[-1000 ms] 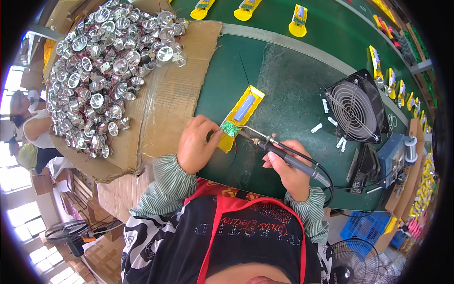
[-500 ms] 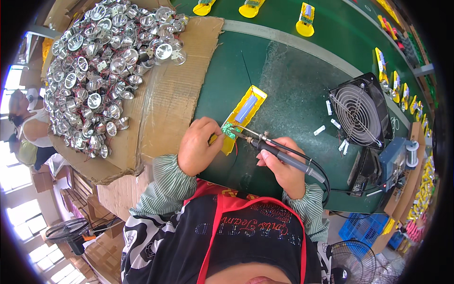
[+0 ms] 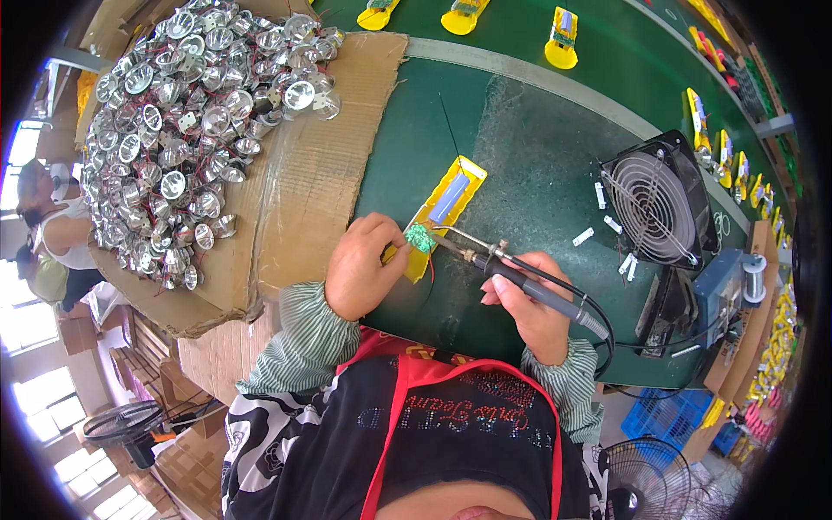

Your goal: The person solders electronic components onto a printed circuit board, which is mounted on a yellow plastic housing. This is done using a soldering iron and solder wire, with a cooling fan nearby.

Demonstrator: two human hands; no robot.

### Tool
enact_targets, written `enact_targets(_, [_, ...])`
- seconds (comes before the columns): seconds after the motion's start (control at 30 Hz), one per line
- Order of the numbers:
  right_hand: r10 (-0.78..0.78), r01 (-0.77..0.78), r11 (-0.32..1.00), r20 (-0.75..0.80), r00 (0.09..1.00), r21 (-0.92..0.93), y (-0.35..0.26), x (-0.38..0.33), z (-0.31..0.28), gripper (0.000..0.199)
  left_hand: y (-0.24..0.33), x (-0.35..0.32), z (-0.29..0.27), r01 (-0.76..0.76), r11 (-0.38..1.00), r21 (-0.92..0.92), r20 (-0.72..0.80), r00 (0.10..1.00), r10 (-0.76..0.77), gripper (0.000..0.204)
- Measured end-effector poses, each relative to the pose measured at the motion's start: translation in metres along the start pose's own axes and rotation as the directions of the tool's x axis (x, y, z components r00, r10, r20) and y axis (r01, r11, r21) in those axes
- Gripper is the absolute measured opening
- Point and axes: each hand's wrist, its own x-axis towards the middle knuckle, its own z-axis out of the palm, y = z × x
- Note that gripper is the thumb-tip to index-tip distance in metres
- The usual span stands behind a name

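Observation:
My right hand (image 3: 535,305) is closed round the grey handle of a soldering iron (image 3: 539,293), whose tip reaches left to a small green circuit board (image 3: 421,238). A thin metal tube clamped to the iron also points at the board. My left hand (image 3: 367,267) pinches the board's left edge between thumb and fingers. The board lies over the near end of a yellow plastic housing (image 3: 472,173), in which a lilac cylindrical battery (image 3: 449,200) sits. A black wire rises from the housing's far end, and a short red wire hangs near the board.
Silver reflector cups (image 3: 173,184) with wires are heaped on cardboard (image 3: 314,178) at the left. A square black fan (image 3: 656,204) stands at the right, near small white strips (image 3: 582,236), a blue soldering station (image 3: 721,276) and a solder spool (image 3: 754,282). More yellow housings (image 3: 562,52) line the far side.
The soldering iron and my right hand have shifted slightly to the right and down, the tip drawing back a little across the board. My left hand stays nearly still.

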Motion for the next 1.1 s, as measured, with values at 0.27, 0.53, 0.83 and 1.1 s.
enact_targets(0.27, [0.016,-0.020,0.999,-0.082,0.996,-0.048,-0.005,-0.013,-0.016,0.018,0.006,-0.002,-0.006,-0.042,0.995,0.093,0.025,0.999,0.040,0.018])
enact_targets(0.53, [-0.044,0.039,0.999,-0.206,0.978,-0.026,-0.008,-0.021,-0.036,0.019,0.021,0.005,0.003,-0.161,0.966,0.204,0.029,0.987,0.159,0.037])
enact_targets(0.83, [-0.085,0.083,0.996,-0.339,0.937,-0.020,-0.005,-0.031,-0.067,0.017,0.075,0.156,0.057,-0.287,0.958,-0.017,0.093,0.953,0.287,0.036])
enact_targets(1.1, [-0.033,0.044,0.999,-0.472,0.881,0.014,-0.002,-0.024,-0.086,0.017,0.145,0.356,0.181,-0.089,0.908,-0.410,0.464,0.837,0.291,0.045])
